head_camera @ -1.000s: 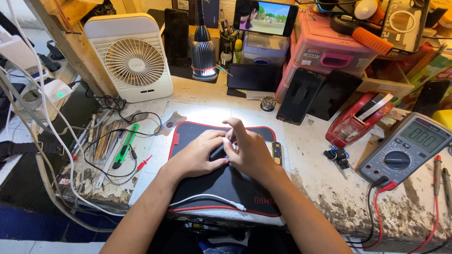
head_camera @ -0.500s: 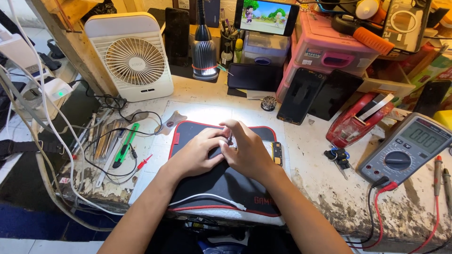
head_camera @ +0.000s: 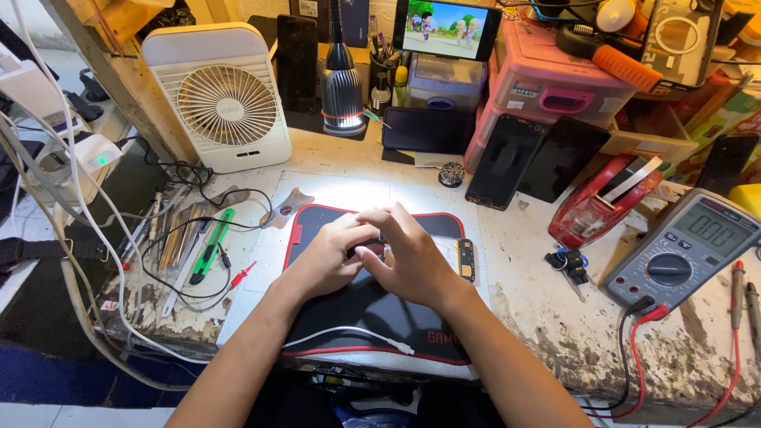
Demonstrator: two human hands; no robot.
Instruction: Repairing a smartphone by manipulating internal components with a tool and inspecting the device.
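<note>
My left hand and my right hand meet over a black mat with a red border in the middle of the bench. Together they pinch a small dark part, mostly hidden by the fingers. What it is cannot be made out. A small circuit board lies on the mat's right edge, just right of my right hand. A white cable crosses the mat below my wrists.
A white fan and a lamp stand at the back. Dark phones lean by a pink box. A multimeter with red leads sits right, a red tape dispenser beside it. Green cutter and tools lie left.
Both hands stay pressed together over the mat, with only slight finger shifts. The picture on the propped phone at the back has changed.
</note>
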